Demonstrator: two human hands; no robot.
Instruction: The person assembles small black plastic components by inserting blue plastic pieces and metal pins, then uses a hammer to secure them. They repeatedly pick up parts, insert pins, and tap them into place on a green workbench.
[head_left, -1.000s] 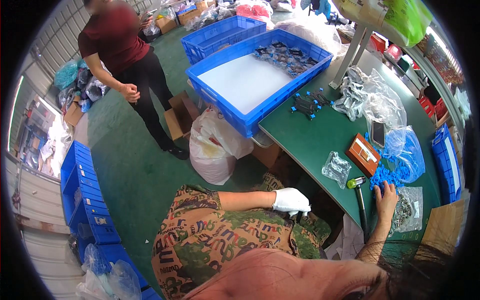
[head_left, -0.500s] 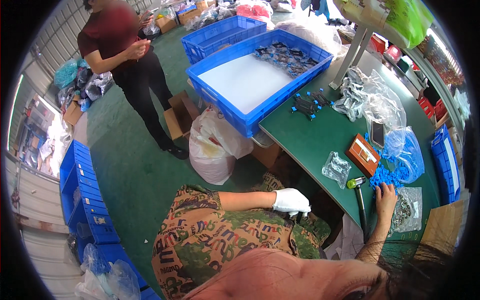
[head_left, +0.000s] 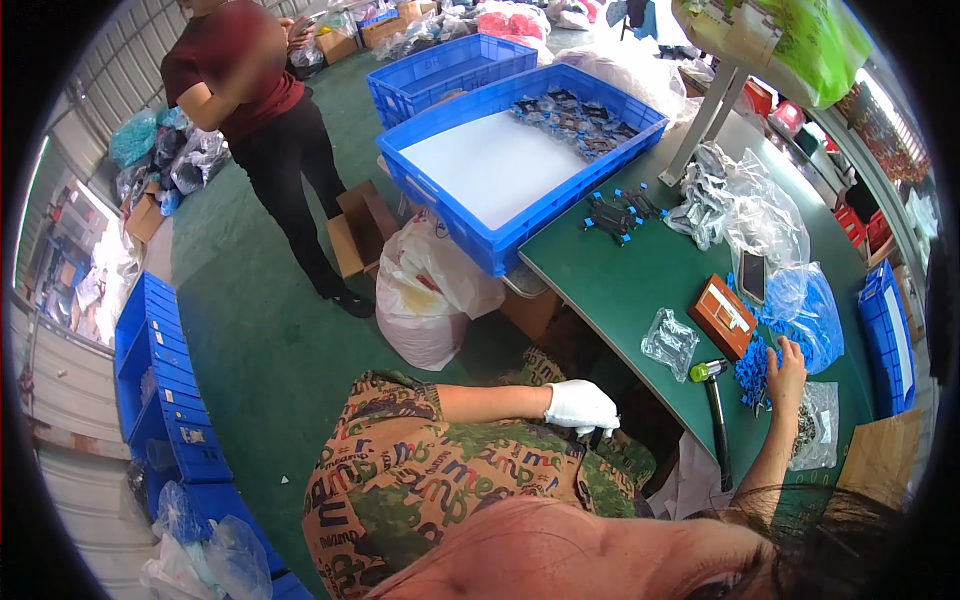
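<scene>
My left hand, in a white glove, is curled below the near edge of the green table, over my lap. A small dark thing pokes out under its fingers. My bare right hand rests fingers-down on a heap of small blue plastic parts on the table. A mallet with a green head and a dark handle lies just left of that hand. A small brown wooden block sits beyond it.
A big blue crate with a white sheet and dark parts stands at the table's far end. Clear bags, a phone and black-blue assemblies lie on the table. A person in a dark red top stands on the green floor, with stacked blue crates at left.
The standing person has raised both arms and turned away to the left. My two hands have stayed where they were.
</scene>
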